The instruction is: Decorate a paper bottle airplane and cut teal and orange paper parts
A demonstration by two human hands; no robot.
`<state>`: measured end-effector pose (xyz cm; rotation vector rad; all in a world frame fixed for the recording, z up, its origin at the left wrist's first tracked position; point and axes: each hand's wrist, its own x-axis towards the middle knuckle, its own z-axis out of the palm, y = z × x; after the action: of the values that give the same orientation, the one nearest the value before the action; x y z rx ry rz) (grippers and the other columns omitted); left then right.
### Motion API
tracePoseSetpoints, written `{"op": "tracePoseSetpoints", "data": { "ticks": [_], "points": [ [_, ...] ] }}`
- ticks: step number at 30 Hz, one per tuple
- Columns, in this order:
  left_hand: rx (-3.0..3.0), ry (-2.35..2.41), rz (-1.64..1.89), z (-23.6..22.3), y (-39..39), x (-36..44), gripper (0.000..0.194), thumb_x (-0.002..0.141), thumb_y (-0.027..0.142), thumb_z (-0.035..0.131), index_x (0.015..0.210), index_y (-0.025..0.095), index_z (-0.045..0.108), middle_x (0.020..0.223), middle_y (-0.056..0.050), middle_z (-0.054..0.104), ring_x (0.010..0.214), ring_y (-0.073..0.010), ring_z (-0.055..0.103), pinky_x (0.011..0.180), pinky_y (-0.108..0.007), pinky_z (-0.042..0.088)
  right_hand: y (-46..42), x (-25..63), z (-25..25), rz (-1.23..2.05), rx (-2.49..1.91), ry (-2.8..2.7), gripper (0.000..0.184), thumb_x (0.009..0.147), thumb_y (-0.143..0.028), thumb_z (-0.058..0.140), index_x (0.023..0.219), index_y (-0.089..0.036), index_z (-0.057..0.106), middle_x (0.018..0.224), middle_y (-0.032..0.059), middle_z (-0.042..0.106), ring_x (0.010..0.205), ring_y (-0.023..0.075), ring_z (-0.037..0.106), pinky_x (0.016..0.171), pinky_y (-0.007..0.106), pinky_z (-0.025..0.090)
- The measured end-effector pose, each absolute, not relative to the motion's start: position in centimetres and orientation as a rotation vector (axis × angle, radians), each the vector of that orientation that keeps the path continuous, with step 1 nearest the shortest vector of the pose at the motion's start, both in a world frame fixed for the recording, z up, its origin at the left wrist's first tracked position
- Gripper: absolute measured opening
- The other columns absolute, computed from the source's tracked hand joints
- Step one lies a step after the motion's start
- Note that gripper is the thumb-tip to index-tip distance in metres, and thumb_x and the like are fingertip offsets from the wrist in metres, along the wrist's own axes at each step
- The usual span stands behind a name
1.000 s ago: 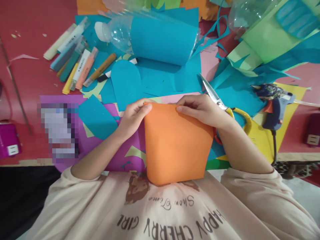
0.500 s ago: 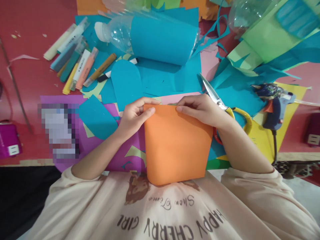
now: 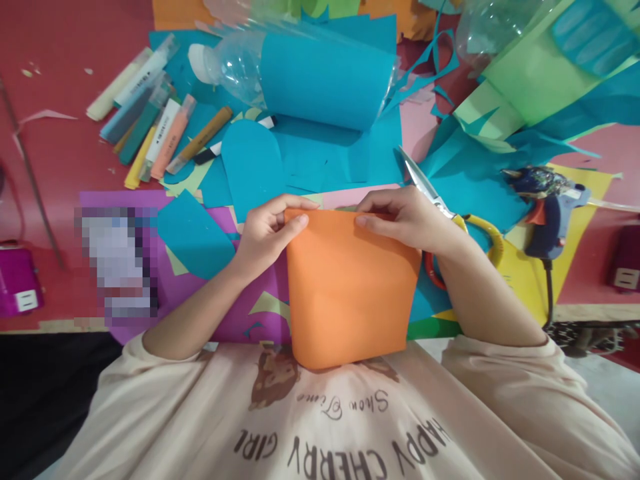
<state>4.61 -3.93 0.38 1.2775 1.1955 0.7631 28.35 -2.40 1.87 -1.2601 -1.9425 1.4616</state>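
Observation:
A sheet of orange paper (image 3: 353, 293) is held up close to my shirt, its lower left side rounded in a bend. My left hand (image 3: 273, 230) pinches its top left corner, thumb in front and fingers behind. Along the same top edge, farther right, my right hand (image 3: 400, 217) grips the paper in the same way. Scissors (image 3: 483, 233) with yellow and red handles lie just beyond my right wrist, partly covered by it. A blue paper piece with a rounded end (image 3: 253, 163) rests past my left hand. The back of the orange paper is hidden.
A plastic bottle wrapped in blue paper (image 3: 325, 80) lies at the back. Several markers (image 3: 150, 120) are to the left, above a blurred phone-like object (image 3: 117, 263). A glue gun (image 3: 547, 220) with a cord sits at right on yellow paper (image 3: 527, 283). Green and blue scraps cover the far right.
My left thumb has slid slightly right along the top edge. The orange paper has shifted a little to the left. Everything else stays where it was.

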Motion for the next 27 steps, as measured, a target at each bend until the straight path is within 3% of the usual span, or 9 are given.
{"op": "tracePoseSetpoints", "data": {
  "ticks": [14,21,27],
  "points": [
    [1.274,1.167,0.735,0.49,-3.96,4.63,0.026,0.080,0.038,0.067,0.094,0.016,0.073,0.067,0.000,0.067,0.050,-0.0084,0.051,0.045,-0.020,0.035,-2.29,28.27,1.89,1.449,-1.247,-1.968,0.020,0.084,-0.033,0.057,0.071,-0.018,0.062,0.067,0.0022,0.065,0.057,0.0108,0.049,0.053,0.025,0.036],
    [1.306,1.123,0.722,0.60,-4.15,4.93,0.020,0.080,0.035,0.067,0.090,0.018,0.071,0.058,0.003,0.056,0.042,-0.0059,0.033,0.041,-0.023,0.023,-2.61,27.82,1.59,1.403,-1.203,-2.027,0.019,0.087,-0.028,0.054,0.073,-0.018,0.061,0.059,-0.0016,0.058,0.050,0.0078,0.038,0.049,0.024,0.029],
    [1.255,1.150,0.774,0.40,-4.06,4.67,0.032,0.085,0.037,0.064,0.113,0.023,0.067,0.047,0.009,0.035,0.042,-0.0077,0.023,0.042,-0.025,0.017,-2.50,27.79,1.79,1.380,-1.174,-2.035,0.020,0.088,-0.028,0.053,0.071,-0.019,0.059,0.057,-0.0029,0.054,0.050,0.0083,0.037,0.050,0.025,0.030]
  ]
}}
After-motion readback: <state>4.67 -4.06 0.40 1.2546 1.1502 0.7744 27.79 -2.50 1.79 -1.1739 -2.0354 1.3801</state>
